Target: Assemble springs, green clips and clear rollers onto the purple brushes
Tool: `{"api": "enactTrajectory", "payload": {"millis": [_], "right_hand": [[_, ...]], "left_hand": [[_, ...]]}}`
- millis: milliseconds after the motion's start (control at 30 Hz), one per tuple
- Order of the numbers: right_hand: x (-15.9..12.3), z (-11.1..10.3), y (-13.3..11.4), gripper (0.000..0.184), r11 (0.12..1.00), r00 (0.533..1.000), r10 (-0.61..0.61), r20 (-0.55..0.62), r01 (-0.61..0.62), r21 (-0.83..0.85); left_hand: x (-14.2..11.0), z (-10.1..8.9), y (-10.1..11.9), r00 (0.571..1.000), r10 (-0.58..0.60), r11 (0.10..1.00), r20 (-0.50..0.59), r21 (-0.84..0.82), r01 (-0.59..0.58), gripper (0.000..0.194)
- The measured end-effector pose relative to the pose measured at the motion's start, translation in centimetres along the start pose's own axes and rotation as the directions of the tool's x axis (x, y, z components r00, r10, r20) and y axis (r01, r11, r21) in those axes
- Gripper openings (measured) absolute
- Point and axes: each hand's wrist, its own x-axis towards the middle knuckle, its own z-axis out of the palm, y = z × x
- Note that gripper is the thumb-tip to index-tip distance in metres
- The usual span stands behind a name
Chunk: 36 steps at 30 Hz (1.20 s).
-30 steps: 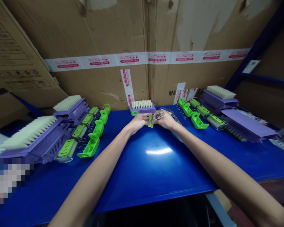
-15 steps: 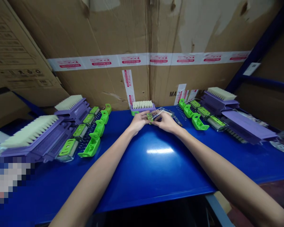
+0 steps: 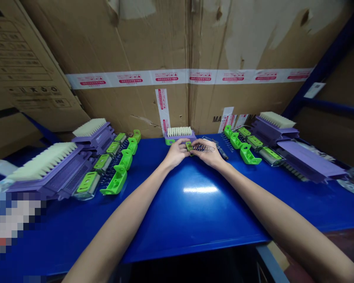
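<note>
Above blue table (image 3: pixel 183 216), L hand (image 3: pixel 176 152) & R hand (image 3: pixel 210 157) pinching green pc (image 3: pixel 189 146), spring (image 3: pixel 205 148) now lvl, tilted earlier

On the table (image 3: pixel 191 220) before us, brushes (image 3: pixel 45 161) line both sides, brackets (image 3: pixel 116 181) inward of them; between, our left hand (image 3: pixel 176 154) and right hand (image 3: pixel 210 157) sit either side of a clip (image 3: pixel 189 146), just before a middle brush (image 3: pixel 179 132), with cardboard (image 3: pixel 129 100) behind.

**Open in the middle, crowded at the sides**

Between our forearms (image 3: pixel 125 212), glossy blue tabletop (image 3: pixel 191 224) lies open. To our left, bright-green plastic brackets (image 3: pixel 115 181) and cream-bristled purple plastic brushes (image 3: pixel 45 161) block sideways reach; similar rows crowd our right. Beyond our left hand (image 3: pixel 176 152) and right hand (image 3: pixel 211 156), a brown cardboard wall (image 3: pixel 120 98) closes passage.
</note>
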Motion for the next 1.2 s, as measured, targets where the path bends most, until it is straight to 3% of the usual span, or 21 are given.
{"api": "enactTrajectory", "payload": {"millis": [267,533,633,733,900,1000,1200], "right_hand": [[0.2,1.1,-0.1,0.024,0.964,0.977,0.186,-0.107,-0.161,0.213],[0.0,1.5,-0.5,0.030,0.906,0.942,0.314,-0.120,-0.260,0.333],[-0.1,1.6,-0.5,0.035,0.892,0.942,0.319,-0.106,-0.260,0.369],[-0.2,1.4,-0.8,0.041,0.891,0.950,0.304,-0.075,-0.256,0.375],[-0.4,1.0,-1.6,0.053,0.963,0.969,0.214,-0.122,-0.188,0.193],[-0.5,1.1,-1.9,0.052,0.973,0.984,0.164,-0.069,-0.150,0.174],[-0.6,1.5,-1.9,0.036,0.968,0.975,0.170,-0.142,-0.138,0.209]], "left_hand": [[-0.4,0.6,0.4,0.991,0.104,0.988,-0.078,0.119,-0.094,0.045],[-0.6,1.0,0.5,0.974,0.200,0.959,-0.105,0.227,-0.172,0.041],[-0.5,1.0,0.6,0.980,0.173,0.963,-0.097,0.227,-0.148,0.041],[-0.4,0.8,0.6,0.979,0.129,0.978,-0.157,0.181,-0.100,0.038],[-0.2,0.4,1.1,0.950,0.027,0.999,-0.312,-0.015,-0.033,0.035],[-0.4,0.5,1.5,0.934,-0.027,0.996,-0.357,-0.089,-0.005,0.032],[-1.0,1.5,1.9,0.946,-0.172,0.982,-0.274,-0.122,0.143,0.025]]}}
